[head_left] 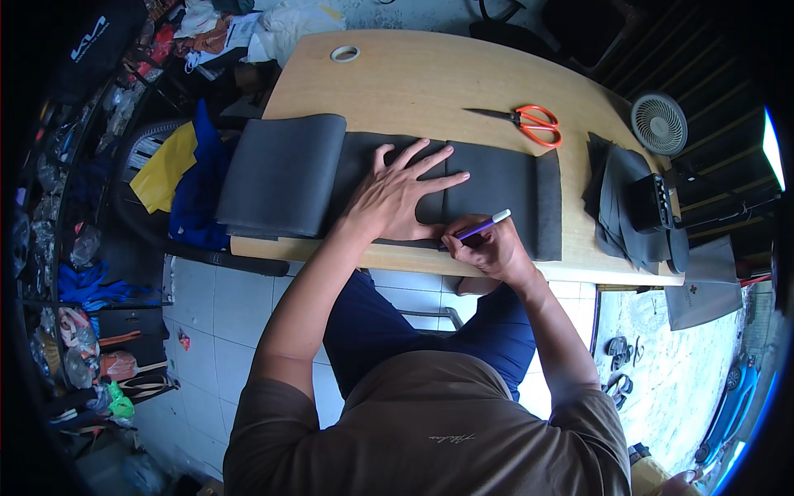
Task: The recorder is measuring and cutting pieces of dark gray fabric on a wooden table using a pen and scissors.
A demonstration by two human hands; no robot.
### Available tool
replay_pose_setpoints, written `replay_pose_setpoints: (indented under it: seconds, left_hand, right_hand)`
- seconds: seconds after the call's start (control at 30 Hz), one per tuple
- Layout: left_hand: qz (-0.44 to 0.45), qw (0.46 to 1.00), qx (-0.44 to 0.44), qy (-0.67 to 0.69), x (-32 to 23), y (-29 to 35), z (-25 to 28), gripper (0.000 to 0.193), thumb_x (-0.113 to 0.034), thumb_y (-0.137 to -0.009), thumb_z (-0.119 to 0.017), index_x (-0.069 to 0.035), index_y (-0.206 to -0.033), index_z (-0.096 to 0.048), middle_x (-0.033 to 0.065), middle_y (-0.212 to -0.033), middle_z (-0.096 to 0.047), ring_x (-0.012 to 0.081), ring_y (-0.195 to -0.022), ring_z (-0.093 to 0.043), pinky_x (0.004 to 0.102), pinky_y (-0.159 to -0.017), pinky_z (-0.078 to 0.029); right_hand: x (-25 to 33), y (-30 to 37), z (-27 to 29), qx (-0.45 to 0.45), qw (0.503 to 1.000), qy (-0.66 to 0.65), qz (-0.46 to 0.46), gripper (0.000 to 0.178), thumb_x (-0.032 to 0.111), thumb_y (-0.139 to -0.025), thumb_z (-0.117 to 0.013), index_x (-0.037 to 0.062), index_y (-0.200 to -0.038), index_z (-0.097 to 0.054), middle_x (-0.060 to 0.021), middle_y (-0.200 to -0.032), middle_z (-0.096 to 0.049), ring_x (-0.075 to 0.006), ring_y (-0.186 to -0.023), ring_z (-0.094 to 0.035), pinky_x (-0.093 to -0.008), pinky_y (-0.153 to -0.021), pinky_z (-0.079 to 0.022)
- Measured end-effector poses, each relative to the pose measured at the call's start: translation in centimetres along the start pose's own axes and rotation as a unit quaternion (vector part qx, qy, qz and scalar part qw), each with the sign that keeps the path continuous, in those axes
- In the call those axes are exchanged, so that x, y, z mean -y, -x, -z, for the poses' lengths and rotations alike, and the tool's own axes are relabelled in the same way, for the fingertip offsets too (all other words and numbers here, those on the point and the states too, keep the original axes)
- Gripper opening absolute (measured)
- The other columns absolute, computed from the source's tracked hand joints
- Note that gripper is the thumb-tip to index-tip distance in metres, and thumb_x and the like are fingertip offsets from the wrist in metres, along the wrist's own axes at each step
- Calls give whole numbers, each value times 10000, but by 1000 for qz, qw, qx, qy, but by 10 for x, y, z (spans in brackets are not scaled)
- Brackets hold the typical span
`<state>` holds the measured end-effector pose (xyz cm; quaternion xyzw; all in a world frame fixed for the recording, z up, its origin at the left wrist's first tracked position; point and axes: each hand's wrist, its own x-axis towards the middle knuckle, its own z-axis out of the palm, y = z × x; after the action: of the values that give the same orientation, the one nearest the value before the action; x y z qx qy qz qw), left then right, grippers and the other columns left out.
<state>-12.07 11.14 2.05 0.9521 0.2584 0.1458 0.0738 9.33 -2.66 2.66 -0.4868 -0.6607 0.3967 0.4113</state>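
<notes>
A long strip of dark grey sheet material [496,178] lies along the front of the wooden table, its left end folded over in a thick layer [281,174]. My left hand [401,190] is spread flat on the strip, fingers apart, pressing it to the tabletop. In my right hand [494,245] is a purple pen [481,230] with a white end, held in a writing grip. Its tip is at the strip's near edge, close to my left thumb; my fingers partly hide it. A dark line crosses the strip just right of my left hand.
Orange-handled scissors [536,124] and a tape roll [345,54] lie on the wooden table [397,74]. At the right stand a small fan [659,124], a stack of dark cut pieces [616,198] and a black box [650,202]. Cluttered shelves [50,314] line the left.
</notes>
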Motion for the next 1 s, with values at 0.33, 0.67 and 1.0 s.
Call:
replay_pose_setpoints:
  seconds: [0.33,0.67,1.0]
  left_hand:
    - [0,1000,2,0,-2,0,0,968,-625,-771,-904,-499,-1667,-563,20,-1873,-356,310,-1698,-352,643,-1300,-239]
    - [2,1000,1,2,-1,0,0,965,-604,-771,-910,-497,-1666,-567,23,-1870,-363,311,-1698,-353,642,-1300,-239]
    - [-3,1000,-2,1,0,0,-1,968,-621,-773,-904,-498,-1669,-560,25,-1869,-364,317,-1700,-350,646,-1296,-239]
  right_hand:
    - [1,-1,3,20,1000,-3,0,174,115,-1063,-822,-55,-1055,-786,-67,-821,-753,-124,-764,-692,-312,-729,-606]
    - [2,-1,2,16,1000,-9,7,155,96,-1062,-817,-56,-1056,-790,-78,-830,-763,-123,-772,-697,-313,-730,-609]
    - [3,-2,3,16,1000,8,-6,167,118,-1063,-818,-42,-1022,-794,-65,-814,-758,-138,-749,-686,-317,-716,-592]
